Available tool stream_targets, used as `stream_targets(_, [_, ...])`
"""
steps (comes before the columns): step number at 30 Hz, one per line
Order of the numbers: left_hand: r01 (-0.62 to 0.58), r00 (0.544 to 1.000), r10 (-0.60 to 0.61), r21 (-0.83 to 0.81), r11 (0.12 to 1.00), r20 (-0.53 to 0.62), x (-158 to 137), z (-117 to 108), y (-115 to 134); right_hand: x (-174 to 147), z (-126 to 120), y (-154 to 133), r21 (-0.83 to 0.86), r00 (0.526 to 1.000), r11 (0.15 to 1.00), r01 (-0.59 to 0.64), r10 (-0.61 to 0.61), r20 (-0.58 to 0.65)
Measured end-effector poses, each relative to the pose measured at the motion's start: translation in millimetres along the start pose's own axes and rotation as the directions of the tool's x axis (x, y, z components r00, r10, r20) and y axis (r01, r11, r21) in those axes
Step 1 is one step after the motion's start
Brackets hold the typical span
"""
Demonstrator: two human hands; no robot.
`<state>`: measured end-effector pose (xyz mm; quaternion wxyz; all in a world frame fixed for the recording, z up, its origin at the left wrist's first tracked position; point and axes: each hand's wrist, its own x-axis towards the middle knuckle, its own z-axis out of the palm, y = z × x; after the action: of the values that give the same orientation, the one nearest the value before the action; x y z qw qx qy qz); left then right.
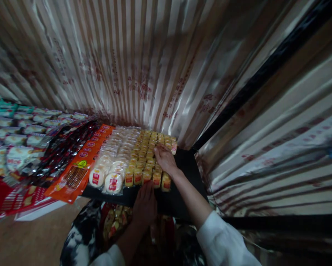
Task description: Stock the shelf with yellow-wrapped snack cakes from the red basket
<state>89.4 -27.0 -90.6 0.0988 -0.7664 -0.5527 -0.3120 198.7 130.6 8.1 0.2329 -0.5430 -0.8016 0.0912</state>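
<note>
Rows of small yellow wrapped snack packs cover the right part of a black board. My right hand reaches over the right-hand rows, its fingers extended and touching the packs; the fingertips are partly lost among them. Near the front edge, my left hand rests with its fingers stretched toward the front packs. I see nothing held in it. Below the board, an opening between my knees shows more yellow wrapped packs, partly hidden by my left forearm.
Left of the yellow packs stand rows of round white wrapped cakes, then an orange snack packet and dark shiny packets. Further left are white packs. Striped plastic sheeting hangs behind, with a dark pole at right.
</note>
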Motion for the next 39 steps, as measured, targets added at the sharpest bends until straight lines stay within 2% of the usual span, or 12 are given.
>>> stream_targets(3, [-0.008,1.0,0.008,0.017,1.0,0.004,0.9,-1.4,0.1,7.2,5.2,7.9,-0.028,1.0,1.0,0.005,-0.005,-0.019])
stream_targets(8, [-0.008,0.999,0.007,0.021,1.0,0.032,0.8,-2.6,0.6,13.8,12.9,6.7,-0.001,0.999,0.999,0.037,-0.037,0.03])
stream_targets(13, [-0.021,1.0,0.02,0.025,0.999,0.006,-0.7,-0.4,-0.1,-11.3,-1.7,-0.7,-0.001,0.993,0.999,0.044,-0.044,-0.112])
stream_targets(18, [-0.024,1.0,0.024,0.015,1.0,-0.002,-1.2,1.5,-0.6,-40.6,-11.2,-17.2,-0.061,0.994,0.996,0.068,-0.073,-0.083])
stream_targets(21, [-0.021,1.0,0.021,0.024,0.999,-0.001,-1.2,2.2,-0.7,-43.7,-10.6,-25.9,-0.11,0.996,0.993,0.041,-0.049,-0.075])
stream_targets(26, [-0.017,1.0,0.017,0.02,1.0,0.01,-1.7,1.1,-0.5,-44.5,-10.9,-28.8,-0.139,0.991,0.99,-0.022,0.003,-0.132])
stream_targets(33, [-0.009,0.999,0.009,0.0,1.0,0.034,-2.6,-0.1,-1.1,-48.7,-9.3,-31.0,-0.109,1.0,0.994,0.018,-0.02,-0.021])
stream_targets(39, [0.001,0.999,-0.001,0.008,1.0,0.048,-2.1,0.4,-1.0,-43.5,-6.3,-27.8,0.003,1.0,1.0,-0.017,0.017,-0.012])
